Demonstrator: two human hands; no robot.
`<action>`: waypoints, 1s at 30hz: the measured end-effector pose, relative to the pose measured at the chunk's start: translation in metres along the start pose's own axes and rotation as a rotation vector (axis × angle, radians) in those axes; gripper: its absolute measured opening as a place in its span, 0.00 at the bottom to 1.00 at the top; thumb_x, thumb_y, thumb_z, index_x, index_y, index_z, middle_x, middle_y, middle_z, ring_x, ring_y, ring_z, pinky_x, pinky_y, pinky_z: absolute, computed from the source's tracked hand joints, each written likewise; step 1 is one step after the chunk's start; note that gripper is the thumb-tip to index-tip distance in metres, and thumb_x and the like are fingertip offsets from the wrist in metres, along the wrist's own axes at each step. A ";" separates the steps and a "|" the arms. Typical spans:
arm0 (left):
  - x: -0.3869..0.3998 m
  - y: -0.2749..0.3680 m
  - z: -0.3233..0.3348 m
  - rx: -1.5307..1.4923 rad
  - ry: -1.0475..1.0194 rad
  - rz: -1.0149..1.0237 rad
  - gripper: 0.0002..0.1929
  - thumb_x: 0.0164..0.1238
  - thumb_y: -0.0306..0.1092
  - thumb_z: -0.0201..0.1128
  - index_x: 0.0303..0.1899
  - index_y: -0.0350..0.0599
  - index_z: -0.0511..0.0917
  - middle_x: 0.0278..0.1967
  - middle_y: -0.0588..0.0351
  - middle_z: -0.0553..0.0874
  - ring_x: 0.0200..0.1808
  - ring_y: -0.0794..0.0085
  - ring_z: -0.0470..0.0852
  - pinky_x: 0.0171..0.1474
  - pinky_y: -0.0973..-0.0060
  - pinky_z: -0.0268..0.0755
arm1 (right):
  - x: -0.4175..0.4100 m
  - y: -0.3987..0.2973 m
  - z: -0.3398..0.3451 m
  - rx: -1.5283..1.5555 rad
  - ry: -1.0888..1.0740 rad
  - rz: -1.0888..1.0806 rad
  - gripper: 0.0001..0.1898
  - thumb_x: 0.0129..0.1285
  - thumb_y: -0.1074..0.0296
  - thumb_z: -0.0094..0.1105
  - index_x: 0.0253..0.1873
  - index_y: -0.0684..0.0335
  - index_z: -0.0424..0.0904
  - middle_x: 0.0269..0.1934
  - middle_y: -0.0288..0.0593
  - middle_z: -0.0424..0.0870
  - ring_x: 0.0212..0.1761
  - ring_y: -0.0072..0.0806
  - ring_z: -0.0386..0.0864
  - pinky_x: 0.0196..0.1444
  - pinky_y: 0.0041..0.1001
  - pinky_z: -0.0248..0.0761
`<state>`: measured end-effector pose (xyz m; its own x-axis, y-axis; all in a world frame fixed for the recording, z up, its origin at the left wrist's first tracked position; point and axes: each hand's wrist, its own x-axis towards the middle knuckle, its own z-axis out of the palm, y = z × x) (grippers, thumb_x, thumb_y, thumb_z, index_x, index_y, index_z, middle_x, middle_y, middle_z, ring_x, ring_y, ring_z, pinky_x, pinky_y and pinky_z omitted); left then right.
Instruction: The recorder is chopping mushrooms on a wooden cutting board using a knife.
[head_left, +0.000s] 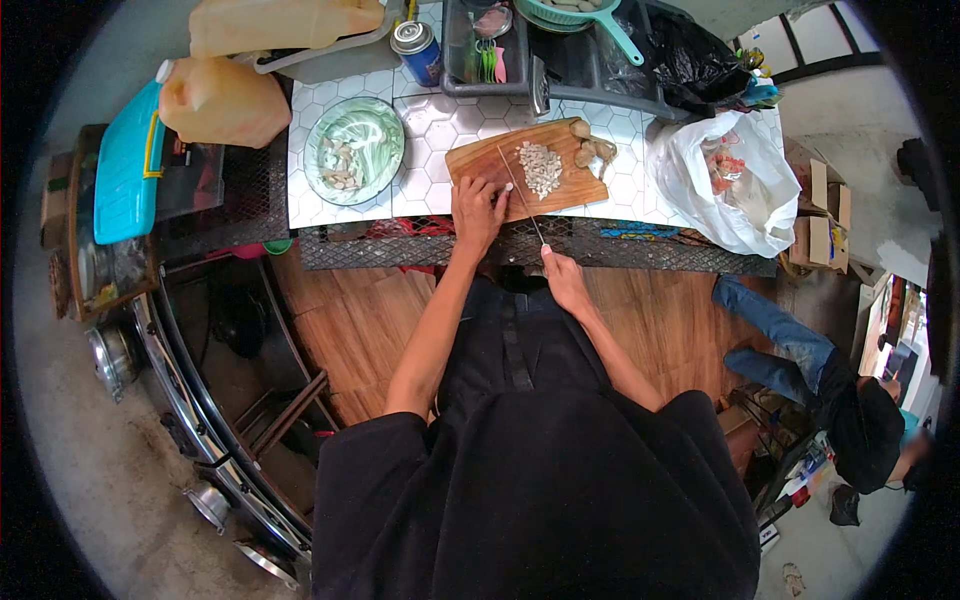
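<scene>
On the wooden cutting board (484, 159), my left hand (477, 211) rests with curled fingers. Its fingertips pinch a small pale piece of food (509, 187) beside the blade. My right hand (565, 279) grips the handle of a kitchen knife (523, 191), whose thin blade slants across the board. Right of the blade lies a heap of finely chopped pale food (540, 169). Knobbly brown roots, perhaps ginger (589, 150), sit at the board's right end. To the left, a green-white patterned plate (379, 124) holds pale slices (341, 165).
A white plastic bag (679, 176) stands on the table's right. At the back are a dark divided tray (487, 88), a turquoise strainer (622, 34) and a blue can (420, 56). A cloudy plastic jug (225, 105) is at left. Another person (795, 337) is at right.
</scene>
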<state>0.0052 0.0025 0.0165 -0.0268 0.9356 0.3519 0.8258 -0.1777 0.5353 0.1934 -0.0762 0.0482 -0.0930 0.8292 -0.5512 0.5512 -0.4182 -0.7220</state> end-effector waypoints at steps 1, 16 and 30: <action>0.000 -0.001 0.001 0.016 0.012 0.006 0.06 0.55 0.32 0.69 0.32 0.43 0.85 0.35 0.56 0.82 0.40 0.61 0.76 0.43 0.65 0.64 | -0.002 -0.001 0.000 -0.013 -0.005 0.002 0.32 0.75 0.44 0.38 0.32 0.74 0.72 0.26 0.62 0.75 0.31 0.57 0.76 0.39 0.44 0.67; -0.001 0.007 0.003 0.034 -0.013 -0.048 0.07 0.54 0.33 0.69 0.32 0.41 0.85 0.35 0.54 0.83 0.42 0.60 0.76 0.45 0.64 0.65 | 0.019 -0.007 -0.003 0.002 0.027 -0.014 0.32 0.74 0.43 0.37 0.35 0.74 0.74 0.30 0.67 0.77 0.39 0.65 0.76 0.44 0.46 0.67; -0.002 0.006 0.003 0.036 0.000 -0.041 0.08 0.56 0.35 0.70 0.35 0.44 0.87 0.37 0.55 0.85 0.43 0.61 0.78 0.45 0.65 0.66 | 0.036 -0.001 0.008 0.135 -0.114 0.117 0.33 0.74 0.42 0.40 0.34 0.74 0.75 0.31 0.67 0.78 0.42 0.64 0.78 0.45 0.45 0.68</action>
<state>0.0117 0.0009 0.0165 -0.0606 0.9418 0.3306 0.8438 -0.1286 0.5210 0.1826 -0.0493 0.0257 -0.1322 0.7276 -0.6731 0.4480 -0.5619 -0.6954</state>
